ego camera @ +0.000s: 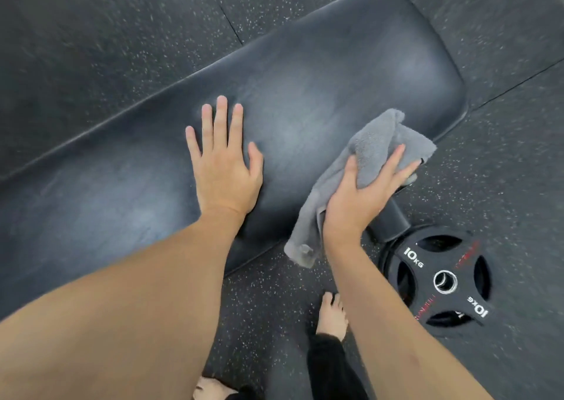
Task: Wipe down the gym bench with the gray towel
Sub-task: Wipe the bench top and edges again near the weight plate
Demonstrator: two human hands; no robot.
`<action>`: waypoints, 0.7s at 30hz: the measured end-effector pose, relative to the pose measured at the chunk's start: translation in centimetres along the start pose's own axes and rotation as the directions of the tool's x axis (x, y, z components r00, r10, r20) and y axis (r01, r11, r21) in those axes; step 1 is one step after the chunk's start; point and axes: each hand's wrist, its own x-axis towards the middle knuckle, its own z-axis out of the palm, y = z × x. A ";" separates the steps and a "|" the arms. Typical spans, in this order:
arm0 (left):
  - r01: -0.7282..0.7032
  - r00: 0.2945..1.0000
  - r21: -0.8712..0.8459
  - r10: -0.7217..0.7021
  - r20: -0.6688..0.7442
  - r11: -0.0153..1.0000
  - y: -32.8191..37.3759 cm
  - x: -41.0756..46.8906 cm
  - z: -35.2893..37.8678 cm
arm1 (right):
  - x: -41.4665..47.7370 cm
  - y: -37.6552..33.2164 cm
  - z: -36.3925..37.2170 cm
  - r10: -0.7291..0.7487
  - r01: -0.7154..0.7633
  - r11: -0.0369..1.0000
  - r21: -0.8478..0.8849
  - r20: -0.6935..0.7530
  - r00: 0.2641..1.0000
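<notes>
Towel at the near edge of the bench, most of the pad lying away from the grip.

The right hand presses the gray towel against the near long edge of the gym bench, fingers spread over the cloth and thumb hooked into a fold, so it is gripping the towel; a loose tail of the cloth hangs below the wrist, off the pad. The left hand lies open and flat on the pad just beside the grip, holding nothing. From the grip the pad's long axis runs away to the left and, more briefly, up to the rounded end on the right. Judging by this, open room for a stroke lies across and along the pad; behind the grip are the bench edge, a support post and a weight plate on the floor.
</notes>
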 end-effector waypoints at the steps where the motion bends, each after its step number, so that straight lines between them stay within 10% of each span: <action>1: 0.002 1.000 0.006 -0.002 0.005 1.000 0.0 0.1 0.0 | 2.1 -0.4 -0.4 -0.005 0.005 1.000 -0.014 -0.023 1.000; 21: 0.003 1.000 -0.007 -0.003 0.019 1.000 0.0 0.1 -0.1 | 4.8 -1.0 -1.0 -0.032 0.026 0.998 -0.060 -0.098 0.995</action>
